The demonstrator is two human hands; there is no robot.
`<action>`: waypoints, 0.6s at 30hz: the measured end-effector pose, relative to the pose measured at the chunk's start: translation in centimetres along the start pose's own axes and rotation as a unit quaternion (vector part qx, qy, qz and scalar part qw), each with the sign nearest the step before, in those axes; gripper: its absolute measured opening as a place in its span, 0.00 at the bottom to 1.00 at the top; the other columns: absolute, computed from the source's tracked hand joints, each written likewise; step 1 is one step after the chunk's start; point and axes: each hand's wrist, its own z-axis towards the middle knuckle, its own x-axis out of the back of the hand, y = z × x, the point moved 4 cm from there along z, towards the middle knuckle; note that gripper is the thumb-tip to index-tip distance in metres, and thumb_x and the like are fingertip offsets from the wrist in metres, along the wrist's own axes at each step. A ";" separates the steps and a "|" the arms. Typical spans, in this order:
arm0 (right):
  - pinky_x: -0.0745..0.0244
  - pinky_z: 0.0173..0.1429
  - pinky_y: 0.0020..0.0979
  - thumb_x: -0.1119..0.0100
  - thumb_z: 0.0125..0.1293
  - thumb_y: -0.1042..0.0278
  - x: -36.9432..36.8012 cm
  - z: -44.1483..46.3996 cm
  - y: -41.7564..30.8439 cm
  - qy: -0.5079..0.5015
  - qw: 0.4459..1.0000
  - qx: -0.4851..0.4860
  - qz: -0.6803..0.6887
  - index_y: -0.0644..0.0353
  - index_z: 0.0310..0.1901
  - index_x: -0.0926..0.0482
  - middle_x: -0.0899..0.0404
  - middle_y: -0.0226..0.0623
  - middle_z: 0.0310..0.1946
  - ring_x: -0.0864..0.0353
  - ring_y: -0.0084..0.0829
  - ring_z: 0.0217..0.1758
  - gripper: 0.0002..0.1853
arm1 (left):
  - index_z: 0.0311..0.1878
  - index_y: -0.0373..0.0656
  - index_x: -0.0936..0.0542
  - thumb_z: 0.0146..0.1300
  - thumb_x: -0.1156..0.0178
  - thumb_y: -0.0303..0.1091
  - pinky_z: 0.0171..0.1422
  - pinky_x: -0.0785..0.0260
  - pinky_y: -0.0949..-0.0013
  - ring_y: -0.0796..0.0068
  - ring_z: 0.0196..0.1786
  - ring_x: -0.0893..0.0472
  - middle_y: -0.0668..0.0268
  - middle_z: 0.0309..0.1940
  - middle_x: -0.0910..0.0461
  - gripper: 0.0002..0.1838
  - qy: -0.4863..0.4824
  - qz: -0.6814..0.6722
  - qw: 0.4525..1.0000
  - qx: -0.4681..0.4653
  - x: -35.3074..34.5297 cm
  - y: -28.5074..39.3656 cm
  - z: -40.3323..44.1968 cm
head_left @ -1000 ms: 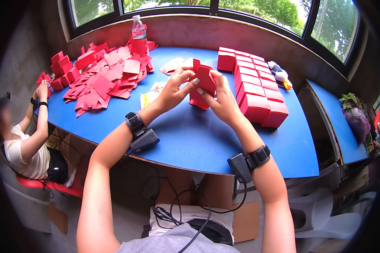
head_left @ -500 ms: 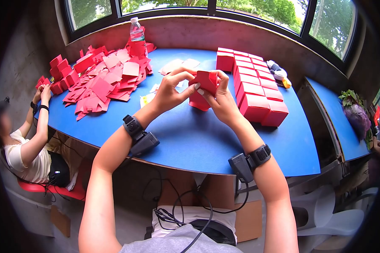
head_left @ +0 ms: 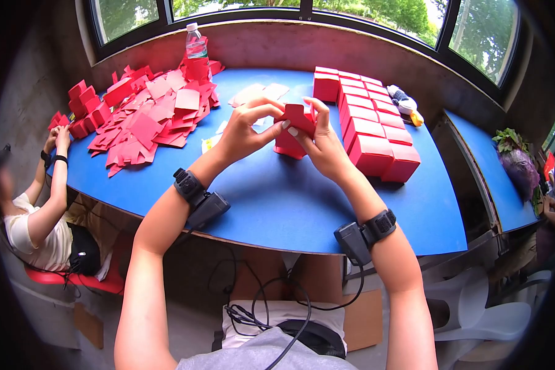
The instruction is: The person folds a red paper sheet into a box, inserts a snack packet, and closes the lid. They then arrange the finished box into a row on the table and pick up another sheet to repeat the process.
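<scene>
Above the blue table [head_left: 277, 203], a partly folded red paper box [head_left: 293, 145] is between my two hands, its top flap standing up. My left hand [head_left: 246, 131] grips its left side, thumb and fingers pinched at the upper edge. My right hand [head_left: 319, 143] is closed around the right side, with the thumb against the front face and fingers at the top flap. Right of my hands stand rows of finished red boxes [head_left: 374, 154]. To the left lies a large heap of flat red cardboard pieces [head_left: 145, 126].
A plastic bottle [head_left: 195, 46] stands behind the heap. Small stacked red boxes [head_left: 83, 102] are at the far left, near another person's hands [head_left: 58, 135]. A small plush toy [head_left: 404, 102] lies beyond the box rows. A second table [head_left: 487, 166] on the right holds a bag of vegetables [head_left: 519, 166].
My view has shifted slightly. My left fingers and right index finger have moved a little at the box's top; both hands still hold it.
</scene>
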 end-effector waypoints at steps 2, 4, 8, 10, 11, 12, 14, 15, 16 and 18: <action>0.30 0.56 0.46 0.46 0.68 0.57 0.0 0.0 -0.4 -0.007 1.000 0.001 -0.021 0.48 0.66 0.48 0.30 0.57 0.53 0.27 0.55 0.55 0.30 | 0.37 0.37 0.20 0.54 0.34 0.29 0.48 0.29 0.66 0.67 0.42 0.20 0.61 0.39 0.20 0.09 0.003 0.007 1.000 -0.009 0.1 0.2 0.1; 0.31 0.57 0.45 0.47 0.68 0.57 0.0 0.1 -0.4 -0.015 1.000 0.003 -0.010 0.48 0.66 0.45 0.31 0.56 0.54 0.28 0.54 0.57 0.28 | 0.38 0.37 0.20 0.55 0.34 0.29 0.50 0.29 0.68 0.68 0.44 0.20 0.62 0.39 0.20 0.09 0.010 -0.007 1.000 0.018 0.2 0.4 0.1; 0.36 0.63 0.40 0.50 0.69 0.55 0.0 0.2 -0.3 -0.039 0.999 0.009 -0.003 0.52 0.67 0.40 0.32 0.55 0.56 0.32 0.49 0.62 0.27 | 0.39 0.36 0.19 0.57 0.35 0.29 0.53 0.28 0.69 0.72 0.47 0.20 0.63 0.39 0.20 0.08 -0.002 -0.128 0.988 0.089 -0.4 -0.4 -0.3; 0.38 0.65 0.38 0.52 0.70 0.54 0.1 0.2 -0.3 -0.039 0.998 -0.008 0.058 0.54 0.67 0.41 0.33 0.53 0.58 0.33 0.46 0.64 0.27 | 0.38 0.36 0.19 0.59 0.37 0.29 0.56 0.27 0.70 0.73 0.49 0.21 0.64 0.41 0.21 0.07 -0.008 -0.177 0.978 0.109 -0.5 -0.8 -0.4; 0.41 0.67 0.36 0.53 0.71 0.54 0.1 0.2 -0.3 -0.038 0.992 -0.025 0.119 0.55 0.68 0.41 0.33 0.52 0.60 0.35 0.42 0.66 0.28 | 0.38 0.36 0.19 0.59 0.37 0.29 0.56 0.27 0.70 0.73 0.49 0.21 0.64 0.41 0.21 0.07 -0.008 -0.178 0.978 0.109 -0.5 -0.8 -0.4; 0.41 0.67 0.36 0.53 0.71 0.54 0.1 0.2 -0.4 -0.038 0.992 -0.026 0.120 0.55 0.68 0.41 0.33 0.52 0.60 0.35 0.42 0.66 0.28 | 0.37 0.36 0.19 0.59 0.36 0.31 0.56 0.26 0.69 0.73 0.49 0.21 0.64 0.42 0.22 0.08 0.007 -0.184 0.975 0.124 -0.4 -0.9 -0.4; 0.44 0.69 0.33 0.55 0.71 0.54 0.1 0.4 -0.3 -0.036 0.971 -0.063 0.229 0.56 0.69 0.42 0.35 0.47 0.63 0.38 0.36 0.67 0.28 | 0.35 0.37 0.19 0.61 0.38 0.34 0.56 0.26 0.69 0.74 0.51 0.24 0.64 0.46 0.25 0.08 0.021 -0.203 0.969 0.141 -0.4 -1.3 -0.5; 0.44 0.69 0.33 0.55 0.71 0.54 0.1 0.4 -0.2 -0.037 0.970 -0.063 0.230 0.56 0.69 0.42 0.35 0.47 0.63 0.38 0.36 0.67 0.28 | 0.35 0.37 0.19 0.61 0.38 0.34 0.56 0.26 0.69 0.74 0.51 0.24 0.64 0.46 0.25 0.08 0.022 -0.202 0.969 0.142 -0.7 -1.7 -0.6; 0.43 0.69 0.33 0.54 0.71 0.56 0.1 0.3 -0.1 -0.037 0.973 -0.056 0.220 0.55 0.70 0.43 0.34 0.45 0.62 0.37 0.34 0.67 0.28 | 0.35 0.37 0.19 0.62 0.38 0.35 0.56 0.27 0.69 0.74 0.52 0.25 0.64 0.46 0.26 0.09 0.029 -0.220 0.964 0.148 -0.9 -2.1 -0.8; 0.42 0.67 0.30 0.52 0.69 0.59 -0.1 0.3 -0.3 -0.042 0.967 -0.069 0.241 0.54 0.71 0.46 0.34 0.44 0.61 0.36 0.30 0.64 0.31 | 0.35 0.37 0.21 0.65 0.41 0.36 0.58 0.32 0.71 0.74 0.54 0.29 0.62 0.50 0.29 0.11 0.042 -0.290 0.940 0.176 -1.0 -2.0 -0.9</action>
